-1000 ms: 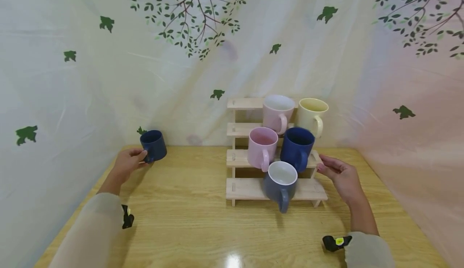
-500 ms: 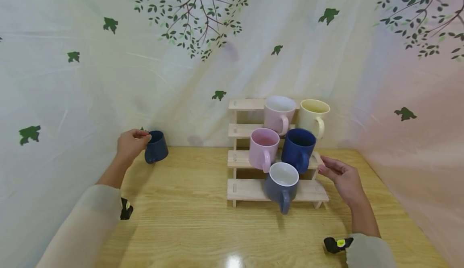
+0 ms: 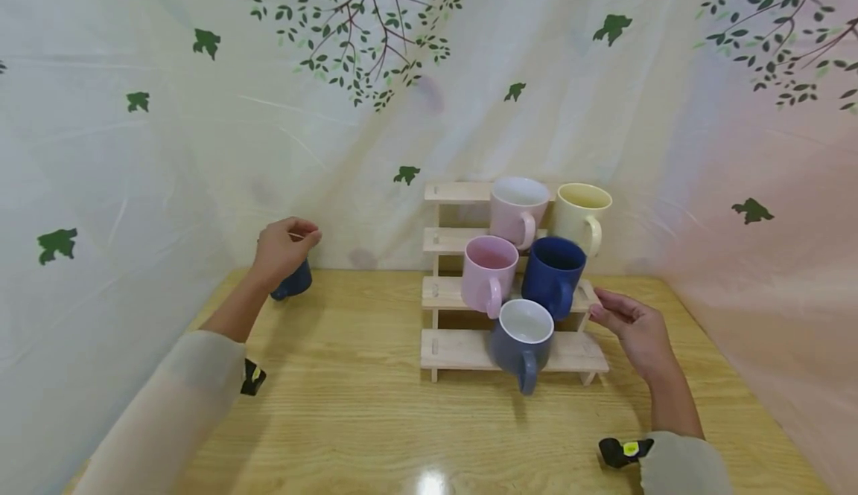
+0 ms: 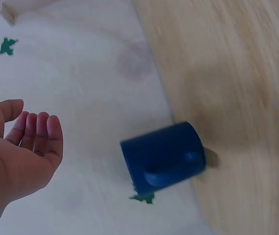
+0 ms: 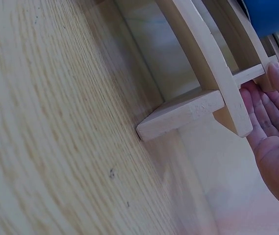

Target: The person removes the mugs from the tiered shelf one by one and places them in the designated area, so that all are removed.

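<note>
At the back left of the table stands a dark blue mug (image 4: pixel 161 159), partly hidden in the head view behind my left hand (image 3: pixel 284 249). That hand hovers in front of and above the mug, apart from it, its fingers loosely bent around nothing. On the right, my right hand (image 3: pixel 637 331) pinches the end of a step on the wooden tiered rack (image 3: pixel 452 350), thumb above and fingers below. The rack carries a pale pink mug (image 3: pixel 512 219), a yellow mug (image 3: pixel 570 219), a pink mug (image 3: pixel 481 286), another blue mug (image 3: pixel 544 283) and a grey-blue mug (image 3: pixel 512 350).
The rack stands on a wood-grain table (image 3: pixel 348 406), right of its middle. A pale curtain (image 3: pixel 322 145) printed with leaves hangs close behind the table and along both sides. Steps at the rack's left end show bare wood.
My left hand has let go of the dark blue mug, risen and moved right across it. That mug stays at the back left. The right hand keeps its hold on the rack.
</note>
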The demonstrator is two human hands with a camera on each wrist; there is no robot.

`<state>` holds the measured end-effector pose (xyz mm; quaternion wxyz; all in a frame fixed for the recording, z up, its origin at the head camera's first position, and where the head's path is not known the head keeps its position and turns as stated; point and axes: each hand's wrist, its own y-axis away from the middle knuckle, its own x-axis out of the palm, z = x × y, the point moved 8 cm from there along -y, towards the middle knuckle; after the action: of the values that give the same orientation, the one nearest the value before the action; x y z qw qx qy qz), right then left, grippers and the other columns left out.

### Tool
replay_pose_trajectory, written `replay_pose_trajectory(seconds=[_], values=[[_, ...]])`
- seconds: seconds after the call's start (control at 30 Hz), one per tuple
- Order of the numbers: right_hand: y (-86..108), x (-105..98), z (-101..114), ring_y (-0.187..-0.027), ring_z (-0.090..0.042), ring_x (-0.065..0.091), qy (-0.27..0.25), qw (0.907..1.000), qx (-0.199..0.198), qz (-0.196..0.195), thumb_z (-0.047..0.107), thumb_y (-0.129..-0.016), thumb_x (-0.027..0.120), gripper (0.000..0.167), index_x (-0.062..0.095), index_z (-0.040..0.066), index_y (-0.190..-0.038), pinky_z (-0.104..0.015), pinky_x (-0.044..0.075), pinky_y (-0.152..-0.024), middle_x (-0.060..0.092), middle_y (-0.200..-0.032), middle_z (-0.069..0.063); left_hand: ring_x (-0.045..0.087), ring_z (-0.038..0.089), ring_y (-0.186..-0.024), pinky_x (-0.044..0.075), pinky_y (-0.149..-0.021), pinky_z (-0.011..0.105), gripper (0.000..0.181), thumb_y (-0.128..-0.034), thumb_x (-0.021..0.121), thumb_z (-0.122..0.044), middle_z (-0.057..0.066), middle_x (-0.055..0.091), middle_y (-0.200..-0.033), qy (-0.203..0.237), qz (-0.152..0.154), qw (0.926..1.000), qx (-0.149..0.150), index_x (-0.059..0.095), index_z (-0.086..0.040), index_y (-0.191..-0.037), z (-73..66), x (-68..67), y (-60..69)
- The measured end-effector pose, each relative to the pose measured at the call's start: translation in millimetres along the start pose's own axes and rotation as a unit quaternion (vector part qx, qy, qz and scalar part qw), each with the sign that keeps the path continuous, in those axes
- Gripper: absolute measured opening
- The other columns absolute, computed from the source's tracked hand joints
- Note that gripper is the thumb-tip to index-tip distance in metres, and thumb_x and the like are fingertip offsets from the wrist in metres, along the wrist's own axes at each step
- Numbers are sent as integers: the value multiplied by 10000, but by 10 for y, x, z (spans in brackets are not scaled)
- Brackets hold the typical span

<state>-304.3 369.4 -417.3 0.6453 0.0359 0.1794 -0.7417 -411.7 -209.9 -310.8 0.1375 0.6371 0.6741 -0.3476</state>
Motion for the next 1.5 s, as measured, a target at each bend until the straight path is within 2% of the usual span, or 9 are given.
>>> replay_pose_trajectory(seconds=[0.13,0.3,0.5,0.7,0.93,1.17,1.5], values=[[4,0,8,-952,-41,729,-7,10000,40,-6,298,-988,696,582,543,-50,-1429,-105,529,-854,713,-1069,199,623,376,-1105,550,-879,493,335,-1048,615,-265,206,651,-1205,26,154,9992,355,652,-4,-1255,-226,146,-20],[11,1,14,-971,-67,733,-25,10000,73,-5,292,-987,697,580,542,-50,-1430,-104,530,-853,711,-1064,198,642,363,-1035,554,-856,486,284,-1037,633,-213,197,670,-1132,-68,260,9964,802,660,10,-1212,-523,337,-31],[15,7,0,-967,-51,730,84,10000,35,-29,322,-990,690,592,542,-41,-1434,-107,529,-858,708,-1075,192,667,344,-970,568,-855,483,240,-1014,659,-159,181,693,-1069,-27,355,9916,1247,675,25,-1168,-800,553,-30],[13,11,4,-951,-39,728,50,10000,-10,-54,305,-992,690,581,543,-47,-1430,-109,532,-855,711,-1069,187,670,312,-947,576,-865,454,228,-1010,661,-139,157,687,-1050,-69,544,9847,1654,669,29,-1164,-1041,761,-11],[13,8,1,-982,-70,731,105,9999,12,-31,330,-994,681,591,541,-36,-1437,-107,527,-862,709,-1084,172,668,278,-950,581,-850,427,251,-1015,659,-150,141,685,-1061,-110,751,9766,2010,665,36,-1183,-1317,956,54],[13,4,3,-965,-38,725,139,9999,59,-40,332,-997,677,590,540,-33,-1440,-98,521,-861,703,-1085,184,658,254,-953,583,-853,397,259,-1020,648,-157,124,683,-1068,-108,942,9690,2280,656,37,-1191,-1550,1131,102],[3,-5,0,-939,-65,737,-208,9998,-22,-5,219,-992,694,555,526,-84,-1426,-114,539,-845,722,-1070,173,629,264,-1025,555,-912,367,286,-1029,624,-192,142,668,-1168,-663,1223,9499,2798,654,18,-1222,-1862,1353,198]])
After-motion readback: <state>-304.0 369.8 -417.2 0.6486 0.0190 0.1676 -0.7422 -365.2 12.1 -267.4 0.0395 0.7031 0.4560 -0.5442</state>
